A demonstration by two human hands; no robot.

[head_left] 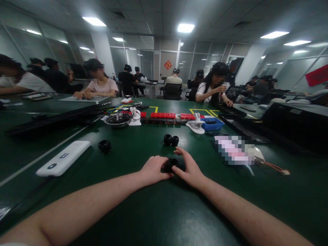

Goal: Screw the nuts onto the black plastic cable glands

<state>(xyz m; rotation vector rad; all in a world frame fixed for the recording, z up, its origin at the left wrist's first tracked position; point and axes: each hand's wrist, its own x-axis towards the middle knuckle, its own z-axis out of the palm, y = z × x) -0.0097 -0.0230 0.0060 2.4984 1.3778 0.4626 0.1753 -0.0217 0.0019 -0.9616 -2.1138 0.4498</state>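
A black ring-shaped part [172, 164] lies between my two hands on the green table [143, 208]. My left hand [155, 169] is wrapped round its left side, with the thumb at its near edge. My right hand [189, 169] is spread on the other side, its thumb touching the part and its fingers apart. Just beyond my hands, two black round parts, a larger one [167, 139] and a smaller one [175, 140], stand side by side. Another black round part [105, 146] sits farther left.
A white power bank [64, 158] with a cable is at left. Farther back are a metal bowl [117, 120], red blocks [163, 115], a white clamp [196, 124] and a blue bin [212, 123]. At right lies a blurred packet [233, 150]. Other people sit beyond.
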